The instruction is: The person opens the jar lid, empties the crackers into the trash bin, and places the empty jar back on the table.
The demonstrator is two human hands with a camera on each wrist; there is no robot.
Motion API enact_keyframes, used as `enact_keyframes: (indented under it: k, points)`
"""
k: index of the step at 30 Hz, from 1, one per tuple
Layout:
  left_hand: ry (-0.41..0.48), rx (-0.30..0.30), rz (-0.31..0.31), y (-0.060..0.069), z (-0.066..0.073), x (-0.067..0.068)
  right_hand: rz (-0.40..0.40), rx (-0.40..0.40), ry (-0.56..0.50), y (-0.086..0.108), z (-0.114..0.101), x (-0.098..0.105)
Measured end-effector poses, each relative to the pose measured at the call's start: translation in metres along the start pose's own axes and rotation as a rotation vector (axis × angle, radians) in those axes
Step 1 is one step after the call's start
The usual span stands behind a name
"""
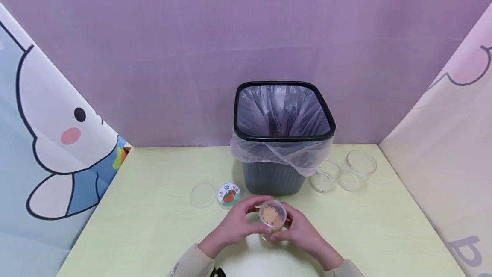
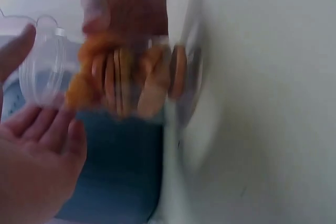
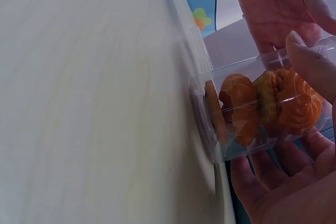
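Both hands hold a clear plastic jar of cookies (image 3: 241,108) upright, just above the table in front of the bin. My right hand (image 1: 301,230) grips its side, thumb in front and fingers behind. Thumb and fingers of my left hand (image 1: 238,221) curve round the clear top part (image 2: 44,69); whether that part is joined to the jar or a separate piece, I cannot tell. Through the wall show stacked round cookies (image 2: 121,80), with orange swirled ones uppermost. Motion blurs the left wrist view.
A dark bin (image 1: 273,178) with a plastic liner stands behind the hands. Right of it are two clear round containers (image 1: 324,178), (image 1: 355,172) side by side. Left of the hands lie a clear disc (image 1: 202,195) and a lid printed with red fruit (image 1: 228,195).
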State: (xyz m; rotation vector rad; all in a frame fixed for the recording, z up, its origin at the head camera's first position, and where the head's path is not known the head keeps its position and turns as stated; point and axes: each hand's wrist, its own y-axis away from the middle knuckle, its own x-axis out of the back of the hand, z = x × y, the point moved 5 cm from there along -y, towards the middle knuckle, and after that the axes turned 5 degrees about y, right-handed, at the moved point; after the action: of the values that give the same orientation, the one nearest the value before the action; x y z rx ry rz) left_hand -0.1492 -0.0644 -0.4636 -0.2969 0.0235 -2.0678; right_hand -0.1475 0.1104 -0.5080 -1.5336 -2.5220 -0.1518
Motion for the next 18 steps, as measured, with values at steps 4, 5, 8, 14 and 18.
enact_keyframes:
  k: [4,5,8,14,18]
  points:
    - [0.001,0.008,-0.117,-0.007,-0.003,0.006,0.002,0.003,0.003,0.0,0.0,0.0]
    - [0.007,0.003,-0.146,-0.009,-0.004,0.007,0.004,0.002,0.006,0.0,0.0,0.0]
    - [0.015,-0.018,-0.224,-0.016,-0.005,0.009,0.008,0.001,0.017,0.0,0.001,0.0]
    - [0.086,-0.047,-0.358,-0.027,-0.01,0.009,0.01,-0.002,0.013,-0.001,0.002,0.0]
    - [0.111,-0.056,-0.384,-0.031,-0.012,0.007,0.006,-0.007,0.008,-0.001,0.001,0.001]
